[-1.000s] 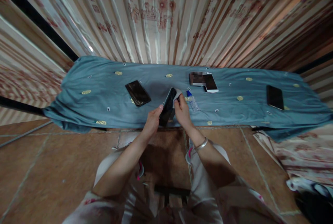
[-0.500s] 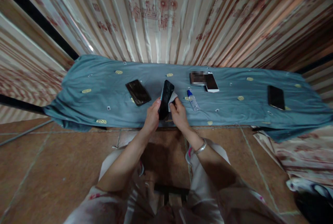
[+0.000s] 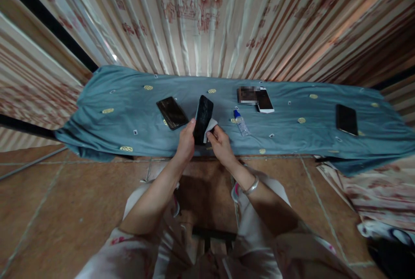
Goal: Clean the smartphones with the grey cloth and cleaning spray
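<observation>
We are gripping the black phone [image 3: 202, 118] by its near end in our closed left hand [image 3: 185, 144], long axis tilting far-right above the table's [image 3: 129, 97] near edge, while our right hand [image 3: 220, 144] is pinching the white cloth [image 3: 210, 127] against its right side.

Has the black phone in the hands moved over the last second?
Yes. The black phone has turned more upright and shifted left, away from the small bottle on the blue cloth.

Your left hand [image 3: 185, 142] covers the lower end of the black phone [image 3: 202, 118], and most of the white cloth [image 3: 209, 126] sits hidden behind that phone. A blurred patch [image 3: 247, 96] masks whatever lies beside the white phone [image 3: 265, 101]. The dark object [image 3: 394, 257] at the bottom right corner is cut off by the edge.
</observation>
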